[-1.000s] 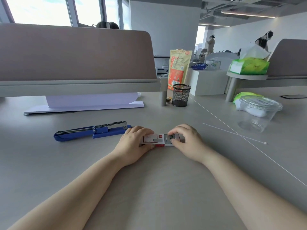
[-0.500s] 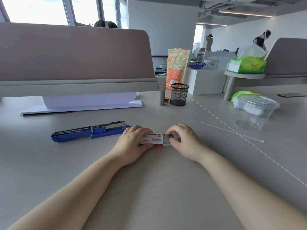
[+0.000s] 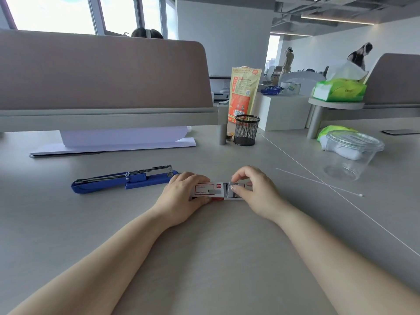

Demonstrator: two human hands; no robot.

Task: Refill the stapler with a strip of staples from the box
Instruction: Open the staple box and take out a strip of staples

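A small red and white staple box [image 3: 208,191] lies on the grey desk just in front of me, its inner tray slid out to the right. My left hand [image 3: 181,196] grips the box's sleeve. Silver staple strips [image 3: 236,192] show in the tray. My right hand [image 3: 254,192] has thumb and forefinger pinched on a strip there. The blue stapler [image 3: 123,181] lies swung open flat to the left of my left hand, its metal staple channel facing up.
A black mesh pen cup [image 3: 246,130] stands behind the box. A clear lidded plastic tub [image 3: 352,153] sits at the right, with a thin white stick [image 3: 318,181] lying near it. A desk divider [image 3: 102,71] and white paper [image 3: 118,142] lie at the back left.
My right fingers have lifted from flat on the tray into a pinch on a staple strip. The left hand and the box have stayed put.
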